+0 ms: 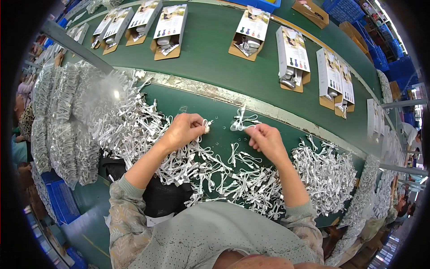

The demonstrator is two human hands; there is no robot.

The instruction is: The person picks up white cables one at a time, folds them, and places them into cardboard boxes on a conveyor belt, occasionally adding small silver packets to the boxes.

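Observation:
My left hand [187, 128] is closed, with a short white cable [207, 126] pinched between thumb and fingertips. To its right, my right hand [267, 140] has its fingers closed at the edge of another bundled white charging cable [244, 120]. That cable's loops spread toward the far metal strip, and one plug points away from me. Beneath and between my forearms lies a wide heap of white cables [219, 177]. A larger pile [130, 121] rises beyond my left forearm, and one more pile [324, 177] sits right of my right forearm.
Open product boxes [169, 27] stand on the green conveyor [208, 49] beyond the worn metal ledge [188, 84]. Bagged cables [62, 121] are stacked at the left, above a blue crate [62, 199]. A black cloth item [165, 197] lies by my left elbow. Metal posts [76, 45] cross both sides.

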